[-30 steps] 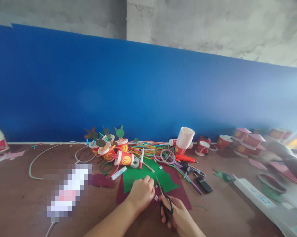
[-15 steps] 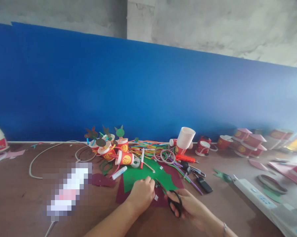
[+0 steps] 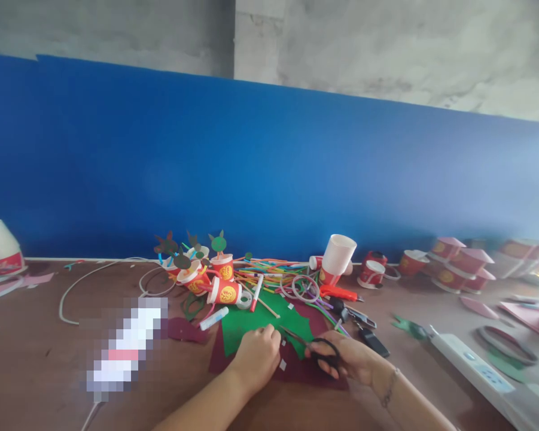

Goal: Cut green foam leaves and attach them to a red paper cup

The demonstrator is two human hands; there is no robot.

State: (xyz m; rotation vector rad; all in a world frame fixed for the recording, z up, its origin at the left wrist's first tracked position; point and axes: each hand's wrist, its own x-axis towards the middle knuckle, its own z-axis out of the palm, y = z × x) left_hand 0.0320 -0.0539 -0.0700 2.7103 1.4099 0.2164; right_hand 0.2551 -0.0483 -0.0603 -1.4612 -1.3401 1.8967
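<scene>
My left hand (image 3: pixel 259 357) is closed, its fingers curled together over the green paper (image 3: pixel 237 326); whatever they pinch is hidden. My right hand (image 3: pixel 354 358) grips black-handled scissors (image 3: pixel 323 353) by the finger loops. Their blades point left, the tips close to my left fingertips. Under the green sheet lies a dark maroon sheet (image 3: pixel 309 378). Small white pieces rest on the sheets, one white piece (image 3: pixel 283 364) just right of my left hand.
Behind the paper lie a red paper cup (image 3: pixel 224 291) on its side, a glue stick (image 3: pixel 214 318), a tape roll (image 3: pixel 246 299) and colourful straws (image 3: pixel 260 267). Stacked cups (image 3: pixel 338 254), an orange cutter (image 3: pixel 341 293) and keys (image 3: pixel 372 341) sit right, beyond them a power strip (image 3: pixel 471 362).
My right hand has moved slightly right and turned, with the scissors now lying more level. My left hand stays in nearly the same place. The view has shifted a little.
</scene>
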